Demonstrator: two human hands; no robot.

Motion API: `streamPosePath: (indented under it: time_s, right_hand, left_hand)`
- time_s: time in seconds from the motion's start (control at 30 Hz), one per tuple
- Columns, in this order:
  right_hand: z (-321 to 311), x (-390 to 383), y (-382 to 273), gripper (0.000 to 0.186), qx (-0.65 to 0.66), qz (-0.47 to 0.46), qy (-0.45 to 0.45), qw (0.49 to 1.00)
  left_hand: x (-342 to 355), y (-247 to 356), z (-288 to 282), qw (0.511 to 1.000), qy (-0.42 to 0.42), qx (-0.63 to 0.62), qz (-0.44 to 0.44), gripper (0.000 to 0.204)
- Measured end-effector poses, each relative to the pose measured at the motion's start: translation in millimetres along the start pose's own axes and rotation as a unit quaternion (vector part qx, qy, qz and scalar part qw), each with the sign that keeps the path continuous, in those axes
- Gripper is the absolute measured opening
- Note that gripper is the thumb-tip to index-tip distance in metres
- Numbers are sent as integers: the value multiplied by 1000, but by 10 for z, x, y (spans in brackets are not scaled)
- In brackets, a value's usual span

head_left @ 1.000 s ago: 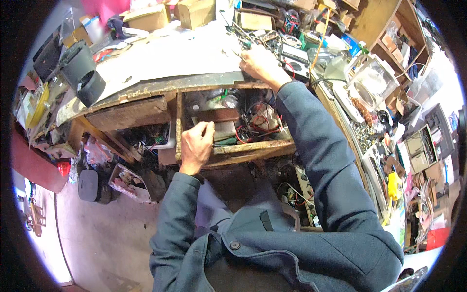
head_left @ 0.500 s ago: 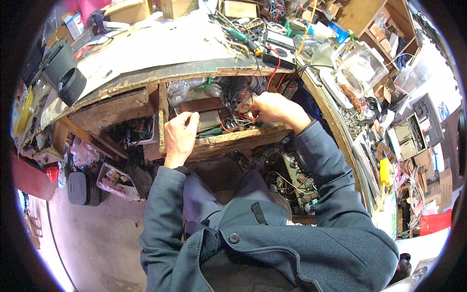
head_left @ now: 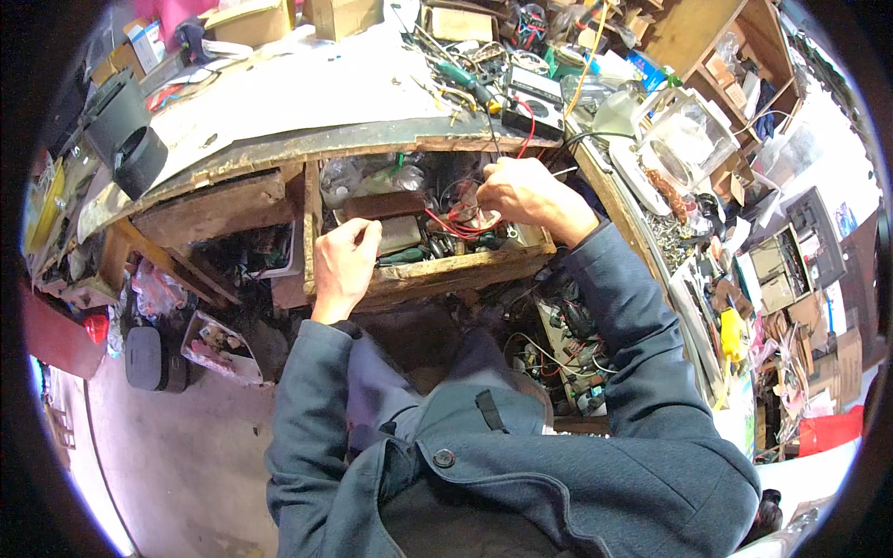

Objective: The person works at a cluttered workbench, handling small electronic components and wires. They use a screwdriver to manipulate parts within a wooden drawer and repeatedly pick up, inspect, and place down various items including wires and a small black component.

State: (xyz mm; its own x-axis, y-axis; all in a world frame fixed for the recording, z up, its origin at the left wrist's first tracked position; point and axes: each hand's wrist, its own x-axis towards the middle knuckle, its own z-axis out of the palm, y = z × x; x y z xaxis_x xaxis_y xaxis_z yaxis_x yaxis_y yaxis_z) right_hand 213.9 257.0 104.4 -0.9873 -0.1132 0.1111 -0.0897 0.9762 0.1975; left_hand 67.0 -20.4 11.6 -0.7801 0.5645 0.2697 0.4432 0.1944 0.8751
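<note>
At the wooden drawer (head_left: 456, 270), left fingers (head_left: 366, 238) and right fingers (head_left: 493, 192) curled closed, any hold unclear

I see hard glare bleaching 1 white sheet (head_left: 307, 93) beyond the open drawer (head_left: 456, 268), deep shadow beneath it, and fisheye distortion bowing the bench edge (head_left: 279, 156) behind it.

we look over a worn wooden bench (head_left: 279, 149) spread with a white sheet (head_left: 307, 88); cardboard boxes (head_left: 249, 20) stand at its back, a green-handled tool (head_left: 460, 77) and black-and-white device (head_left: 549, 113) toward the right. beneath, its open drawer (head_left: 446, 266) carries red wires (head_left: 456, 226) and a brown block (head_left: 383, 205); on the pale floor (head_left: 186, 465) sits a dark case (head_left: 153, 361).
</note>
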Motion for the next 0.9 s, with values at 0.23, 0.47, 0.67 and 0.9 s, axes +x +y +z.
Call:
streamPosePath:
  time_s: [0.23,0.47,0.67,0.9]
  right_hand:
    - [-398,136,-509,15,-245,23,8,969]
    - [-442,532,-850,16,-111,-147,117,976]
    - [-216,763,-1044,16,-24,-150,191,970]
    - [177,555,-1446,49,264,25,279,923]
  left_hand:
    - [-35,69,-26,997,-32,54,34,29]
    - [-31,73,-106,990,-115,-59,53,36]
    - [-17,-103,-95,982,-108,-145,44,20]
    - [21,-144,-102,975,-61,-216,-1,16]
